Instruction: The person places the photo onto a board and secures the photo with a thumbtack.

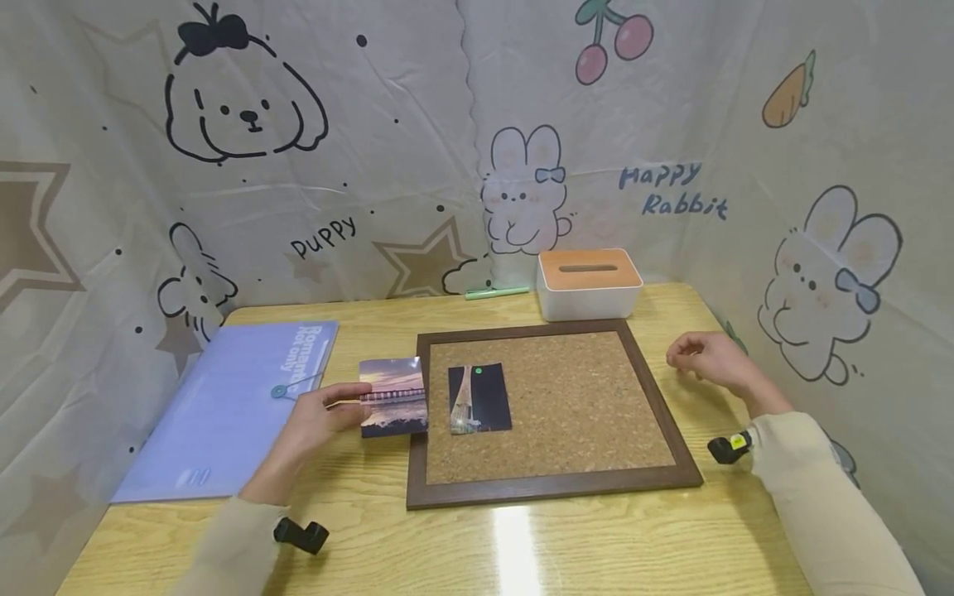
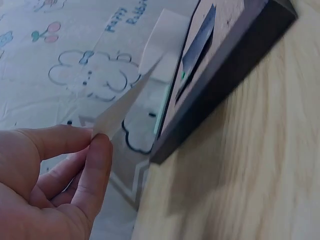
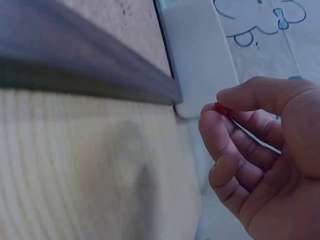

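Note:
My left hand (image 1: 316, 418) pinches a sunset photo (image 1: 393, 414) by its left edge, between thumb and fingers. The photo's right side overlaps the left frame of the cork board (image 1: 581, 406) in the head view; the left wrist view has it raised and tilted. On the cork lies a second photo (image 1: 488, 401) of a lit tower, with a green thumbtack (image 1: 479, 371) at its top. Right of the board, above the table, my right hand (image 1: 711, 360) pinches a small red thumbtack (image 3: 221, 108) between thumb and forefinger; the fingers hide most of it.
A lilac document folder (image 1: 224, 414) with a string closure lies at the left. Behind the board stand a white tissue box (image 1: 589, 305) with a wooden lid and a green pen (image 1: 497, 293). Printed curtains (image 1: 417, 165) surround the wooden table (image 1: 358, 530).

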Tool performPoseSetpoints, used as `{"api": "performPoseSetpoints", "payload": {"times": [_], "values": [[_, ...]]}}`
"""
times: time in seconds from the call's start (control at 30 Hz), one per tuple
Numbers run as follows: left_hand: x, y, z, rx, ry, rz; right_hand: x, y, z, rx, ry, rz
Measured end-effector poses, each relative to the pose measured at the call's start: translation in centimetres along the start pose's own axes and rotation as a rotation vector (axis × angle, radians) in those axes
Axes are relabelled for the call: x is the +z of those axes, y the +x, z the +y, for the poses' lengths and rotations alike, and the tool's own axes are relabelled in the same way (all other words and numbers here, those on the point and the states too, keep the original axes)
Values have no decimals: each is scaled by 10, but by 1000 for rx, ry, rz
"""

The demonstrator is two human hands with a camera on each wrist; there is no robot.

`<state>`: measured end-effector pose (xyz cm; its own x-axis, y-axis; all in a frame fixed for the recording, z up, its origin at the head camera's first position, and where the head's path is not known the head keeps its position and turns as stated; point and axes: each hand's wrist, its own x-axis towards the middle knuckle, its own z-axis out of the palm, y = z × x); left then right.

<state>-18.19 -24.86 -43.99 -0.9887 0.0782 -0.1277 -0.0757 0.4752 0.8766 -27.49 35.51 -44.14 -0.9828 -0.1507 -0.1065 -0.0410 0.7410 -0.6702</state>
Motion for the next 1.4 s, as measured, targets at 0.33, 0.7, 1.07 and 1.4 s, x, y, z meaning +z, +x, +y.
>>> {"api": "performPoseSetpoints", "payload": {"times": [0.33,0.7,1.07,1.4], "values": [[34,20,27,38,-140,-70,0,4,-26,-60,37,16],[79,44,49,41,-158,-124,4,11,-49,-75,103,-13],[120,61,68,25,-144,-162,8,17,-69,-85,165,-84],[150,71,80,25,-199,-251,11,23,-83,-121,57,-70]]}}
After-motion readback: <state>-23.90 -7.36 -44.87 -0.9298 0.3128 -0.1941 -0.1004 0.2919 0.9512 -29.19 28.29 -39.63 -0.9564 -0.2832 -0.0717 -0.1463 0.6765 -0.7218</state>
